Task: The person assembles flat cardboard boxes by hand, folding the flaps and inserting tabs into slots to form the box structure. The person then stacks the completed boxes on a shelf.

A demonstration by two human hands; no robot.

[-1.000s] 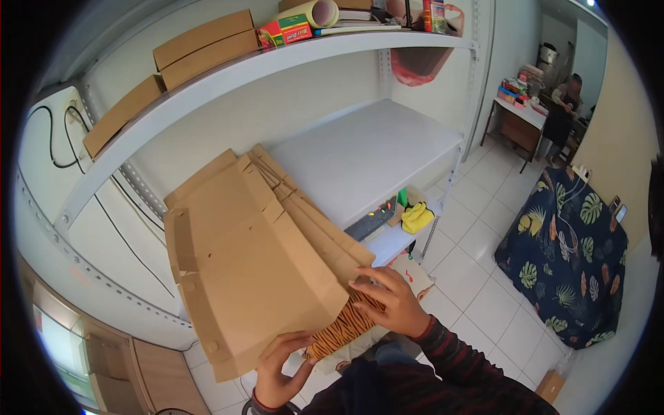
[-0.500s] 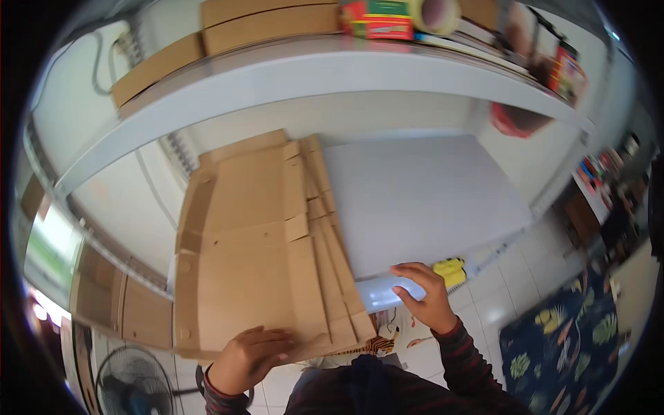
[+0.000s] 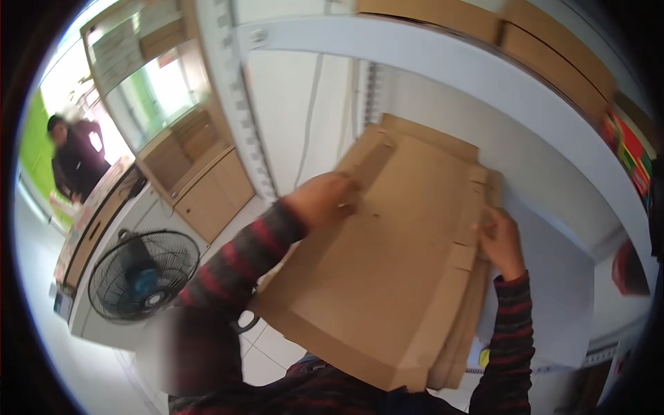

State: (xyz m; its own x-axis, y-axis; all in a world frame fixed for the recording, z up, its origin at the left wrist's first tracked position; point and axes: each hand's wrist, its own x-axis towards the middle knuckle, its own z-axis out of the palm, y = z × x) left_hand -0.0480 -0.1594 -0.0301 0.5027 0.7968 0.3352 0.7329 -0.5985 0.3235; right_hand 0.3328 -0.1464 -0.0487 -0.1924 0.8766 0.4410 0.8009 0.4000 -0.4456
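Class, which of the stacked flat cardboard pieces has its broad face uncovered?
The top cardboard sheet: its broad, creased face lies largely in view, while the lower cardboard pieces show only as narrow strips along its right side.

The top sheet (image 3: 387, 270) was plain brown cardboard, opened out into a long, broad panel. It lay inner face up and slanted, its far end further right than its near end. A creased strip ran along the near edge, a narrow flap bordered the far left side, and the right edge was cut into notched tabs. A small dark hole showed near the middle. Lower sheets (image 3: 453, 353) of the same brown showed beneath its right side, their edges layered. The near ends overhung the shelf (image 3: 543, 297).
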